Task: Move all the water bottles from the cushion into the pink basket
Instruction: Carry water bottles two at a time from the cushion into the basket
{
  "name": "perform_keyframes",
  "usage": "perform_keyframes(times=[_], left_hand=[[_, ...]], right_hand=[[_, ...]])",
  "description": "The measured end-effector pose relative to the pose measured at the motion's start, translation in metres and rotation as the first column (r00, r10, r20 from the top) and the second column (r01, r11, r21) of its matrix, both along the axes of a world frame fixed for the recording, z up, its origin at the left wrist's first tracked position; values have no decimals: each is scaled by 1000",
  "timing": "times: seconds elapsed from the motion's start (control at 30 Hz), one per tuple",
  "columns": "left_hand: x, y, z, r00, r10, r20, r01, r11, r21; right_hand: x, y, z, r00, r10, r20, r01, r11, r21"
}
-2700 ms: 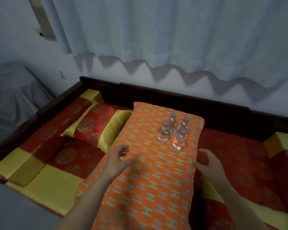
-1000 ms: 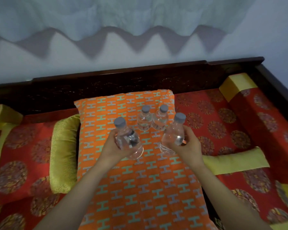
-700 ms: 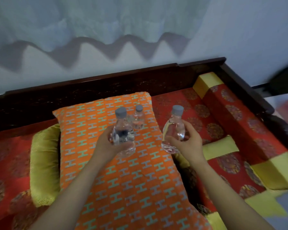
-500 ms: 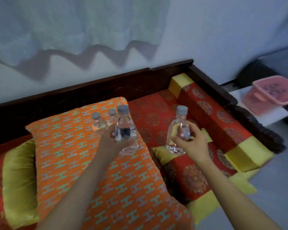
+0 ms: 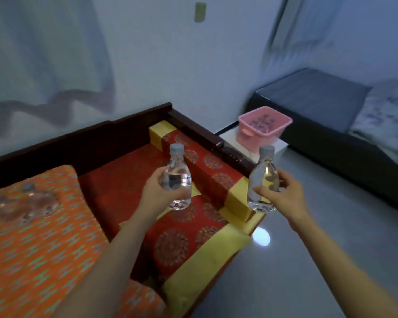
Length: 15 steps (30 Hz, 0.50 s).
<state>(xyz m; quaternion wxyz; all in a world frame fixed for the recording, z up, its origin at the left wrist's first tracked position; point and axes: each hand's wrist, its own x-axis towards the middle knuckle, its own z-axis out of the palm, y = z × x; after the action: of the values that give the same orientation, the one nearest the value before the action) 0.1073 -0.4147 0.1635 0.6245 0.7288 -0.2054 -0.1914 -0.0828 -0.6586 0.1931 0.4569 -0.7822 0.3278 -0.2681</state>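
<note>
Left hand point(image 5: 157, 191): my fingers wrapped around one water bottle point(image 5: 177, 180), upright, over the red bed cover.
Right hand point(image 5: 283, 198): my fingers pinching a second bottle point(image 5: 263, 180) at mid-body, cap up.
Remaining bottles point(image 5: 24, 204): blurred, on the orange cushion point(image 5: 39, 244) at 9 o'clock.
Pink basket point(image 5: 263, 130): at 1 o'clock, on a white stand — well apart.
Technique: I should carry both upright, then lower them inside the rim — no dropping.

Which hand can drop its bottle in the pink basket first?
Probably the right hand. Its bottle is already past the sofa's edge, nearer the pink basket. The left hand holds its bottle farther back, over the red cushions.
</note>
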Motion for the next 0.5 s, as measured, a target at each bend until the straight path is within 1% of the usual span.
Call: perform_keyframes(times=[0.13, 0.27, 0.4, 0.5], left_hand=[[-41, -75, 9, 998, -54, 22, 54, 999, 1], [-65, -139, 18, 993, -117, 24, 117, 993, 15], [-72, -199, 26, 987, -150, 50, 149, 988, 31], [-74, -251, 24, 984, -172, 41, 172, 985, 23]], right_hand=[[-54, -61, 12, 999, -37, 36, 37, 999, -13], [-97, -112, 13, 993, -114, 35, 114, 993, -4], [-126, -164, 10, 977, -205, 53, 205, 979, 5], [-142, -207, 3, 960, -271, 74, 271, 963, 19]])
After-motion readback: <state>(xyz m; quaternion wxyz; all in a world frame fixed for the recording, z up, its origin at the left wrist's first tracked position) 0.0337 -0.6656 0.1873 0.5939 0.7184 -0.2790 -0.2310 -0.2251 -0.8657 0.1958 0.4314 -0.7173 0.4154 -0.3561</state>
